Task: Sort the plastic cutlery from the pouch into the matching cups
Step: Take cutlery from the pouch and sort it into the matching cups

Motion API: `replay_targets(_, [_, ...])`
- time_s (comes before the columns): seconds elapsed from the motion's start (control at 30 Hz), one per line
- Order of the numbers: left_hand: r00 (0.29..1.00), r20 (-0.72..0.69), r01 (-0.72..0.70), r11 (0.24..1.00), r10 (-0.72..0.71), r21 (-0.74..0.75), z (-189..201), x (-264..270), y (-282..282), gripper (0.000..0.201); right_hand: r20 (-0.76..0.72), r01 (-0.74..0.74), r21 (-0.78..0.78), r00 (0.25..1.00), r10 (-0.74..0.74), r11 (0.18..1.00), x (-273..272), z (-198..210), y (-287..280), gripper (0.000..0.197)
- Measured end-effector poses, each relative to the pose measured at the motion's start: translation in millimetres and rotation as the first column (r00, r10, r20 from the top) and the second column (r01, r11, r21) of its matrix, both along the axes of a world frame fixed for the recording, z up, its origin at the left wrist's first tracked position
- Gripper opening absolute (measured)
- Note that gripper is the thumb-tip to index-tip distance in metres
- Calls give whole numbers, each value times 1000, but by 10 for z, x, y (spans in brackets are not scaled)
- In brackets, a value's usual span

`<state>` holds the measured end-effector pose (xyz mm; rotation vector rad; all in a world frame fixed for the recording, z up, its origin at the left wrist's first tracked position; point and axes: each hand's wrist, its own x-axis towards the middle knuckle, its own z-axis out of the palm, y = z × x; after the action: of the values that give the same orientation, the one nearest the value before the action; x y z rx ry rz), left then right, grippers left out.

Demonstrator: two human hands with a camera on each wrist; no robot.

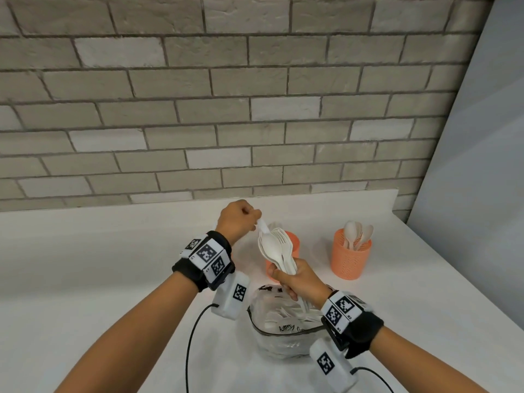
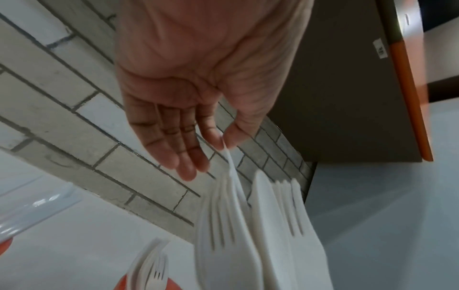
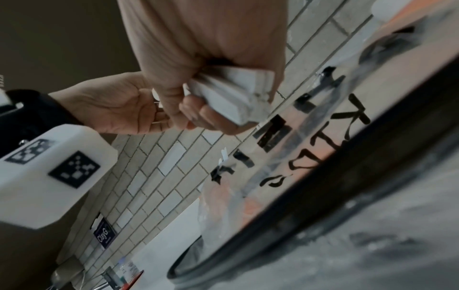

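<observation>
Nearest the camera, a clear plastic pouch [image 1: 279, 330] with black lettering is seen lying on the white counter [image 1: 99, 279], with more white cutlery visible inside it. Just above it, a bunch of white forks and spoons [image 1: 276, 249] is gripped by the handles in the right hand [image 1: 297, 279], fist wrapped tight around them. A single piece is pinched at its tip between thumb and forefinger of the left hand [image 1: 238, 219], the other fingers held out straight. Right behind the bunch an orange cup [image 1: 293, 245] can be made out, mostly hidden. Further right, a second orange cup [image 1: 351, 258] is stood with spoons in it. A grey brick wall [image 1: 226, 95] is at the back.
</observation>
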<state>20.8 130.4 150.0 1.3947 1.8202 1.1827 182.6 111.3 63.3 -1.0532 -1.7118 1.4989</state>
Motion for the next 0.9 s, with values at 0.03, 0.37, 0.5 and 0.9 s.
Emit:
replay_targets(0.03, [999,35,-29,999,28,29,50,-34,22,21,-3,-1,-1,1000,0,1000,7,4,3,12])
replay_targets(0.37, [938,111,-339,804,328,490,274,-670,73,5,20,26,-176,1000,-23,984,52,-62,32,18])
replay_targets(0.5, [895,-222,-254,852,386,457,-117,-863,84,21,-41,18,-344,999,-34,939,53,-9,66,22])
replay_targets(0.9, [851,-458,-290,957,257,-2,-853,-919,162,25,-109,30,-478,990,-93,878,162,18,92,29])
